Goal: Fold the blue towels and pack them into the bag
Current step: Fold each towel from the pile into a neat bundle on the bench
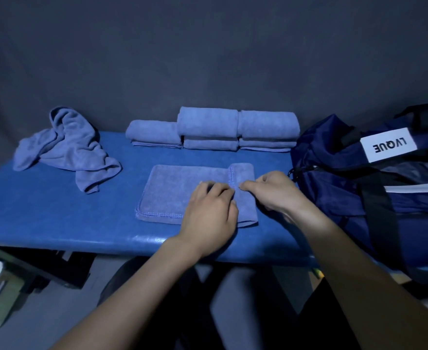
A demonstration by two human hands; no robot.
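folded towels (211, 128): 5 | crumpled towel (66, 147): 1 | both hands' fingers pinching flat towel (172, 190)

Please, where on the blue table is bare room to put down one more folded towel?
Bare table lies in front of the crumpled towel, left of the half-folded towel. A narrow strip runs between that towel and the folded stack. The right end is crowded by both hands and the bag.
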